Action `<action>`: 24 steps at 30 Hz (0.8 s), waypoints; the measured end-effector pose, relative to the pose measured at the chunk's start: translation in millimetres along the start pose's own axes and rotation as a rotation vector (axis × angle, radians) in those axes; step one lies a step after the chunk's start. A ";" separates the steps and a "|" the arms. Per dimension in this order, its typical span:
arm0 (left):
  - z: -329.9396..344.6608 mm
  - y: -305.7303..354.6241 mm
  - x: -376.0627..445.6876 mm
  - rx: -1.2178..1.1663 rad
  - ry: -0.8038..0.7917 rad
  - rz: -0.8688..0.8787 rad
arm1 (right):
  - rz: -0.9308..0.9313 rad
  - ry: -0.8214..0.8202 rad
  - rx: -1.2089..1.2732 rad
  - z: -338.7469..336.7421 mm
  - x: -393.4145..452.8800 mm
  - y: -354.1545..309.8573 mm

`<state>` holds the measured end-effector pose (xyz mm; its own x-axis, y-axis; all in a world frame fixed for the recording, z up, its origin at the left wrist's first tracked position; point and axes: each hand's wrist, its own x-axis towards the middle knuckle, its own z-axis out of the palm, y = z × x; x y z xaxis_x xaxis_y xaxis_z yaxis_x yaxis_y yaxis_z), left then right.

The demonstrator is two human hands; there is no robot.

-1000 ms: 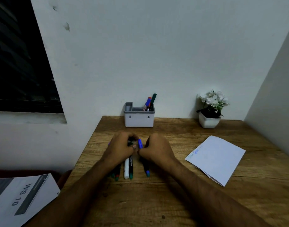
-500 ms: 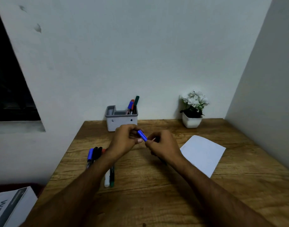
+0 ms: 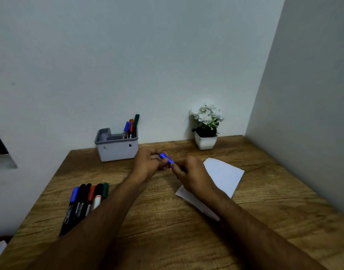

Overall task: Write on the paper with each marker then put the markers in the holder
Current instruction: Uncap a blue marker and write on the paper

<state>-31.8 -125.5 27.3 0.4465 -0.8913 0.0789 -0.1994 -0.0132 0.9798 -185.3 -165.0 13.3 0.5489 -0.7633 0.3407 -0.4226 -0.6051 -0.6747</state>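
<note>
Left hand (image 3: 149, 162) grip was closed on the blue cap (image 3: 166, 158) end of a marker, thumb and fingers pinched round it, just above centre of frame. Right hand (image 3: 190, 175) grip was clamped on the other end of the same marker; barrel mostly hidden inside the fist, so colour of the body couldn't be told. Both hands met w/ the blue piece bridging them, held up off the counter (image 3: 167, 221).

Writing: print ran along the barrels of the loose markers (image 3: 85, 201) at lower left, white on black, but too blurred to read. A label on the blue-capped marker in the holder (image 3: 116, 151) was also unreadable. No legible marks seen on the paper (image 3: 223, 174).

Loose markers lay side by side in a row at lower left of frame, caps pointing away: blue, black, black, red, black w/ a white body, green. Left forearm crossed over their near ends.

Holder, grey-white box w/ compartments, stood at the back of the counter against the wall, left of centre. Three markers stood in its right compartment: blue, red, green caps up.

Paper lay flat right of centre, partly under the right hand and wrist. A small white pot w/ white flowers (image 3: 206, 127) stood at the back, right of the holder.
</note>
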 end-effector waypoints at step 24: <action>26.0 -36.2 21.4 0.568 0.117 0.205 | 0.283 0.100 0.691 -45.3 -3.6 42.6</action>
<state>-37.8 -155.9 -11.2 0.4362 -0.8460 0.3067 -0.7105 -0.1147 0.6943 -238.0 -198.2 13.0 0.4045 -0.9054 0.1289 0.0292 -0.1280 -0.9913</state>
